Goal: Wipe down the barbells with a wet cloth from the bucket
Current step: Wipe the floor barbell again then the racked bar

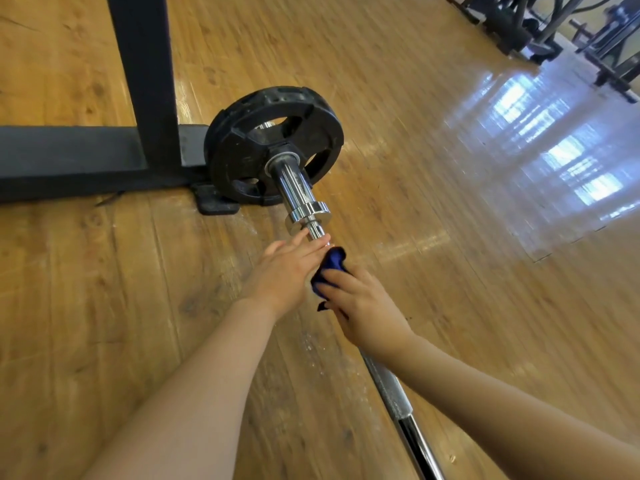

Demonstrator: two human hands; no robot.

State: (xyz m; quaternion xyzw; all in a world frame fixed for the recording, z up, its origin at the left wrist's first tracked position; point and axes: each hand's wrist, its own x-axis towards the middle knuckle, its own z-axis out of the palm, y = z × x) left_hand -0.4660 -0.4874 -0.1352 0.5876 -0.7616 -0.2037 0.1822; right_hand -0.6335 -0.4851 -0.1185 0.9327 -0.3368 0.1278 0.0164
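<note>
On the wood floor [398, 98] lies a chrome bar [391, 386], its shaft dull and chalky, with a black plate [242, 140] on its sleeve. Left hand [284, 268] rests on the shaft, fingers straight. Right hand [363, 306] grips a blue cloth [330, 268] against it.

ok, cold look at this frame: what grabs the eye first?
The two hands meeting mid-frame on the chrome barbell: the right hand grips a blue cloth around the shaft, and the left hand rests on the bar just beyond it. Past them, the bar's sleeve runs into a black weight plate that stands on the wood floor by a black rack frame.
</note>
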